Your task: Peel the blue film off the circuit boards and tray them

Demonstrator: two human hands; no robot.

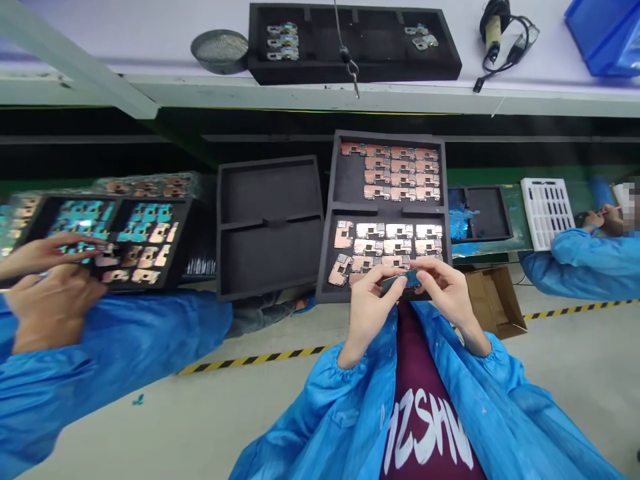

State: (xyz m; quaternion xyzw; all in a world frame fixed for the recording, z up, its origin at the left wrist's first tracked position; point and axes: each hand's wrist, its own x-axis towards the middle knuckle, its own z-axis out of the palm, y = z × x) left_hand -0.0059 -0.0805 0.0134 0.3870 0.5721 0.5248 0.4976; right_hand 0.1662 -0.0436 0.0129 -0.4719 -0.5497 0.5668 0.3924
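Just over the near edge of a black foam tray [347, 187], both my hands hold one small circuit board [412, 279] with blue-green on its face. My left hand [373, 307] pinches its left end between thumb and fingers. At the right end, my right hand [449, 298] is closed on it with thumb and fingertips. Copper-coloured circuit boards [403, 175] lie in rows in the tray's far compartment. In the near compartment, more boards [399, 247] lie in rows, with a tilted one [341, 269] at the left. My fingers cover part of the held board.
Left of my tray is another black tray [270, 220]. A co-worker's hands [60, 287] work over a board-filled tray [173, 257] farther left. Above, a shelf [165, 87] bears a foam tray [350, 57] and round tin [220, 52]; a hook [354, 73] hangs down.
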